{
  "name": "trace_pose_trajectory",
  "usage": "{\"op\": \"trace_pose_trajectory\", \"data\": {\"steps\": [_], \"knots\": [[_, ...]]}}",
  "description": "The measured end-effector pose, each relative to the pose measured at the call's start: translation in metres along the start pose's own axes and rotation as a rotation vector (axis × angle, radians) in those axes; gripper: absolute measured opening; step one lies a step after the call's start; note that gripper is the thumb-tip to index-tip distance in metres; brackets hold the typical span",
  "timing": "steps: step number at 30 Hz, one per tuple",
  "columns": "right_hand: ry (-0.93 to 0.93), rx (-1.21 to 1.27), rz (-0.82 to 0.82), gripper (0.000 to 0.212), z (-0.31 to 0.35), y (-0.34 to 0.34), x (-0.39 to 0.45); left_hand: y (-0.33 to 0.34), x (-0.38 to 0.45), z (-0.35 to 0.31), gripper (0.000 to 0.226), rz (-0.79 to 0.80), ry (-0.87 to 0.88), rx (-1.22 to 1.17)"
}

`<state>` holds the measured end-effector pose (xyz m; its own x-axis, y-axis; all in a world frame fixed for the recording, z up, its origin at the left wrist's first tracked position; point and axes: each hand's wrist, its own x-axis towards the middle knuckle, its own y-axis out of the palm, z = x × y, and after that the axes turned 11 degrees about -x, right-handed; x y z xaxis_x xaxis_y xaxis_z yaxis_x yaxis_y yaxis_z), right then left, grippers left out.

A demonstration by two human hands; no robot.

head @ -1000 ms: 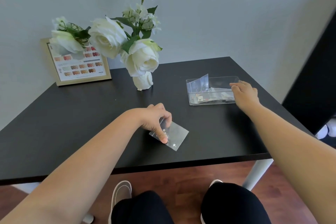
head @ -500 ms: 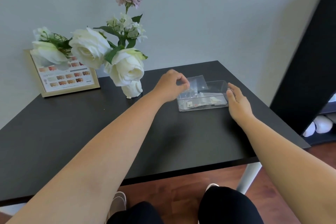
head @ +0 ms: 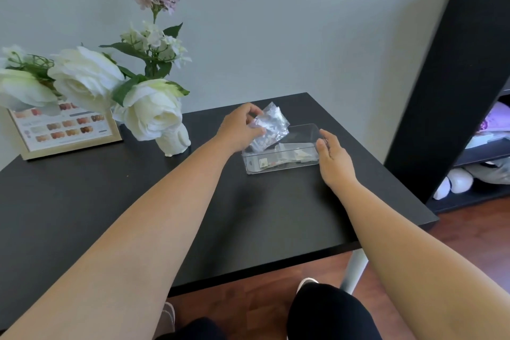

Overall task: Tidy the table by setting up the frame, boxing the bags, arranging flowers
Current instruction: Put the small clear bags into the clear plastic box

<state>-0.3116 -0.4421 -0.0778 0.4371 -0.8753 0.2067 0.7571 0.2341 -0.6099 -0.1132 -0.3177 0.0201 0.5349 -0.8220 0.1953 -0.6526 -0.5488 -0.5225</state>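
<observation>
Left hand (head: 239, 130) pinching bag (head: 269, 127) over box (head: 281, 164)

A black desk (head: 82, 201) fills the middle of the frame, its top matte and dark, with a pale metal leg (head: 354, 270) showing under its lower right edge. Behind it a plain grey-white wall (head: 303, 22) takes up the upper half of the frame. At the right edge stands a black shelf unit (head: 441, 91), leaning in the wide view; its open shelves hold a purple item at the upper part and white rounded things at the bottom, too blurred to tell. Reddish-brown wood floor (head: 248, 295) shows along the bottom and lower right. A light shoe (head: 168, 317) sits at the bottom centre beside dark trouser legs (head: 328, 315).
</observation>
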Motion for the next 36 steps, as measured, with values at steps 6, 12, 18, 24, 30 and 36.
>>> {"op": "trace_pose_trajectory", "data": {"steps": [6, 12, 18, 24, 30, 36], "knots": [[0.003, -0.02, -0.002, 0.048, 0.0, 0.001, 0.0, 0.015, 0.009, 0.005, 0.034, 0.255, -0.07, -0.078], [-0.005, -0.015, -0.013, 0.047, 0.001, 0.002, 0.0, 0.032, 0.017, 0.019, 0.042, 0.309, -0.112, 0.306], [-0.017, -0.02, -0.003, 0.049, 0.0, 0.002, 0.001, 0.033, 0.013, 0.022, 0.047, 0.097, -0.024, 0.376], [-0.007, -0.027, 0.016, 0.05, 0.001, 0.001, 0.001, 0.029, -0.005, 0.038, 0.07, 0.217, -0.077, 0.349], [0.035, -0.014, 0.028, 0.048, 0.001, 0.0, 0.003, 0.036, -0.013, 0.036, 0.078, 0.198, -0.046, 0.303], [0.023, 0.028, 0.004, 0.048, 0.0, 0.0, 0.002, 0.023, -0.026, 0.046, 0.066, 0.028, -0.046, -0.051]]}}
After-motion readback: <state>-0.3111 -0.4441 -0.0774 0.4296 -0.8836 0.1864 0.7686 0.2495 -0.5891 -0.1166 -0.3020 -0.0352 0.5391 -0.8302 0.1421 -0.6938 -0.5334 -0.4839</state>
